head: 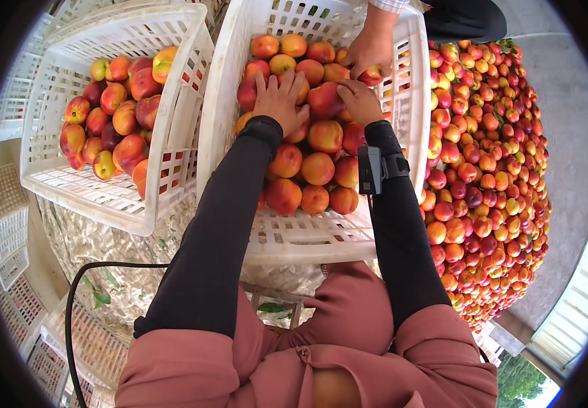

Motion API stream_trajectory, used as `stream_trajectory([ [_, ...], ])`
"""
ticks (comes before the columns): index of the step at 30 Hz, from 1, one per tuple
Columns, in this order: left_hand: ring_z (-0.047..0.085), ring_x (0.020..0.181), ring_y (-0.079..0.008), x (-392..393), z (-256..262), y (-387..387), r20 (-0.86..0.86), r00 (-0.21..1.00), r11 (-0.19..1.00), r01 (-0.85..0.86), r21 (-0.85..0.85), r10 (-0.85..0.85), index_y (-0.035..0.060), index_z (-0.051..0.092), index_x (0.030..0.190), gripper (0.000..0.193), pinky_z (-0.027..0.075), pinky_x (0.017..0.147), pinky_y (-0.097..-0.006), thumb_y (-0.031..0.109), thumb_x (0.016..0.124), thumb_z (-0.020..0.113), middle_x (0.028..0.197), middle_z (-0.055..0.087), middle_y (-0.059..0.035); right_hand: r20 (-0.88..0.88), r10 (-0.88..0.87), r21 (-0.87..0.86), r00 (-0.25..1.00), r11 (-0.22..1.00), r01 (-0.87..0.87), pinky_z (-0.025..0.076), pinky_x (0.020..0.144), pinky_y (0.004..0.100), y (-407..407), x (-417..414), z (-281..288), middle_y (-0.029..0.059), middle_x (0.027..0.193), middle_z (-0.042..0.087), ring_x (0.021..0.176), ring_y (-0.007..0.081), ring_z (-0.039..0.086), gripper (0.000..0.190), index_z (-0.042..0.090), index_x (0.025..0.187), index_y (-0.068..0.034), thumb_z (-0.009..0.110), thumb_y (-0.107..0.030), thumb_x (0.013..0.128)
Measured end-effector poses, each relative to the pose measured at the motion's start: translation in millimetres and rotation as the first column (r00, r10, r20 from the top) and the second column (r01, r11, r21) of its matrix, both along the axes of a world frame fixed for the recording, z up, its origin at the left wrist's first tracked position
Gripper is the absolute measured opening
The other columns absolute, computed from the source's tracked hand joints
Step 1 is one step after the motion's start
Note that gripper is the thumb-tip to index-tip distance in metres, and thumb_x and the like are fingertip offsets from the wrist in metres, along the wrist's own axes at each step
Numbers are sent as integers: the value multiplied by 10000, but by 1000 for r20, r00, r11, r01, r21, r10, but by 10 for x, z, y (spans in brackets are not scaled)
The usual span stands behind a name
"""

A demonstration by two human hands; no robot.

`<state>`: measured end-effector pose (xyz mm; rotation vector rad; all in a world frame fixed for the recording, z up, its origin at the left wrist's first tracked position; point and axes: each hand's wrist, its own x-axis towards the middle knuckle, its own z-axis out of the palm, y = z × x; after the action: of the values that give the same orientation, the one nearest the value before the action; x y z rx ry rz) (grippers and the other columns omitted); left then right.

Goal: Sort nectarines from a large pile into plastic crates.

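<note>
A white perforated plastic crate (304,252) stands before me, with layers of red and yellow nectarines (318,169) in it. My left hand (279,102) lies palm down on the fruit with its fingers spread. Against a large red nectarine (325,100) rest the curled fingers of my right hand (363,103); its palm and thumb are hidden, so whether it grips the fruit cannot be told. Just beyond it, another person's hand (374,47) reaches in from the top and holds a nectarine (371,76) by the crate's right wall.
To the left, a second white crate (176,137) holds more nectarines. A large heap of nectarines (482,178) spreads along the right. Stacked crates (8,219) line the far left. A black cable (71,316) loops at lower left. The other person's dark-clothed leg (467,20) is at upper right.
</note>
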<state>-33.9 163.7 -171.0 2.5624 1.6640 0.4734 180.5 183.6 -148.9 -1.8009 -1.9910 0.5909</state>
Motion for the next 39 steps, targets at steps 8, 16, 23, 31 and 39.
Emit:
stream_trajectory([
  [8,473,1118,-316,-3,56,0,-41,999,1000,-3,-11,2,96,381,1371,696,215,1034,-590,428,793,583,1347,438,-119,252,-101,-7,963,994,106,469,802,529,248,-46,-343,176,996,652,995,351,600,356,641,963,-92,390,-341,917],
  [16,397,1228,-321,151,76,135,109,992,991,71,-110,-59,83,469,1293,656,204,1070,-531,497,794,574,1287,496,-137,675,43,-1,737,998,-58,502,786,482,355,144,-508,156,911,658,924,320,623,318,664,953,-98,454,-320,868],
  [23,337,1294,-346,176,-61,87,32,983,983,180,-15,-180,163,478,1318,633,172,1074,-565,539,814,555,1302,496,-93,498,587,-503,638,795,-339,455,905,396,633,381,78,175,1106,632,1048,322,593,329,627,1152,-82,451,-173,890],
  [31,319,1310,-323,178,21,54,-27,985,983,166,-75,-168,181,433,1356,622,164,1081,-553,519,845,534,1345,460,-85,216,529,-552,821,759,-345,422,955,321,588,465,513,147,1163,626,1095,250,580,417,577,1229,-47,523,-174,835],
  [39,300,1321,-313,184,-56,57,-34,988,987,150,-62,-152,182,430,1359,620,171,1084,-548,521,849,528,1358,443,-80,662,146,-315,735,944,96,489,871,406,335,58,45,133,1069,657,1048,310,591,336,673,1053,-123,542,-343,836],
])
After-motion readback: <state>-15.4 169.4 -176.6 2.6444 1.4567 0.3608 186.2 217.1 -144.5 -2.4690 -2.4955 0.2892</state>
